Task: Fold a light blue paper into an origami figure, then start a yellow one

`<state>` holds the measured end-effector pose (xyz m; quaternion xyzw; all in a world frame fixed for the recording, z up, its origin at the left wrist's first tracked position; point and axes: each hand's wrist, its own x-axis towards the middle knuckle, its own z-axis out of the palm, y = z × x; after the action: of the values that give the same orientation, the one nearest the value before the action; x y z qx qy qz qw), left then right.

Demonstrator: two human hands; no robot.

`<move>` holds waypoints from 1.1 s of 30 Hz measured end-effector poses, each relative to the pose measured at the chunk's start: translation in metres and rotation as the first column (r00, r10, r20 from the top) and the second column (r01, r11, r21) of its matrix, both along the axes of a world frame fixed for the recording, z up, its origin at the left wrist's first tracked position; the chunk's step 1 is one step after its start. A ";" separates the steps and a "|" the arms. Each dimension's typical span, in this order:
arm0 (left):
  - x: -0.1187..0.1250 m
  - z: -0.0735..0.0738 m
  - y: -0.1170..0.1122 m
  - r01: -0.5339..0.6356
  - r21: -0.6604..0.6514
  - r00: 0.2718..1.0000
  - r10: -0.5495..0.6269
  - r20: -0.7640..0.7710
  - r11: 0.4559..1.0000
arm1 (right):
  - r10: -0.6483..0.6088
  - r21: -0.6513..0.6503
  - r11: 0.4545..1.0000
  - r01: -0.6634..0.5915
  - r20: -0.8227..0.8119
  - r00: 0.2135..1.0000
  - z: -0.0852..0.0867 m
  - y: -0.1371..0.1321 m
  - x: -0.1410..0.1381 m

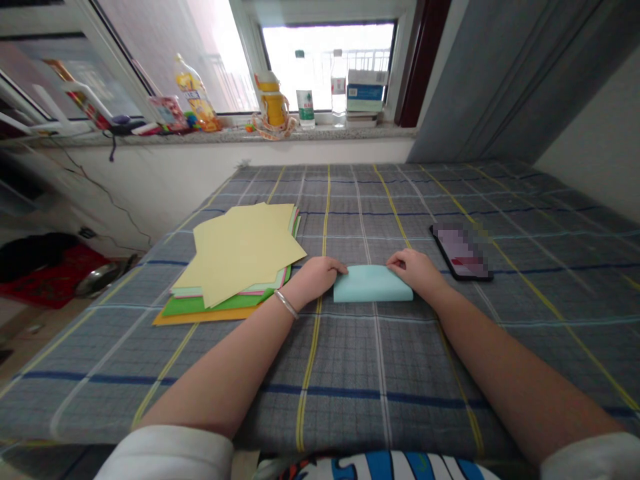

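Observation:
A light blue sheet of folded paper [373, 285] lies flat on the plaid bedsheet [345, 360], its rounded fold facing me. My left hand [315, 280] grips its left end, and my right hand [415, 273] grips its right end, with the fingertips of both at the far edge. A metal bangle [287, 304] circles my left wrist. Just left of my left hand lies a stack of coloured paper [235, 260], with pale yellow sheets on top and green and orange sheets beneath.
A smartphone [463, 252] with a blurred screen lies right of my right hand. Bottles, a yellow flask and boxes stand on the windowsill [240, 137] beyond the bed. A red mat [55, 277] and a metal bowl [97, 280] sit low at the left.

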<state>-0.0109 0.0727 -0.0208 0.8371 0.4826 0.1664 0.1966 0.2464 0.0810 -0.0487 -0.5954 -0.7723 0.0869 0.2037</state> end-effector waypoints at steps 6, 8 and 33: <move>0.016 0.002 -0.019 0.034 0.175 0.990 -0.010 -0.138 0.984 | -0.004 -0.001 1.000 0.004 -0.014 1.000 -0.001 0.001 0.000; 0.020 -0.001 -0.024 0.043 0.224 0.980 0.003 -0.201 0.974 | 0.002 -0.001 1.000 -0.002 -0.020 1.000 -0.001 0.001 0.000; 0.035 -0.015 -0.045 0.164 0.383 0.947 -0.037 -0.318 0.909 | -0.059 -0.091 0.994 0.058 -0.015 0.998 0.002 -0.001 -0.003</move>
<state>0.0239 0.0276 -0.0357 0.8991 0.4177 0.1217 -0.0489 0.2434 0.0800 -0.0465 -0.6256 -0.7480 0.1213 0.1858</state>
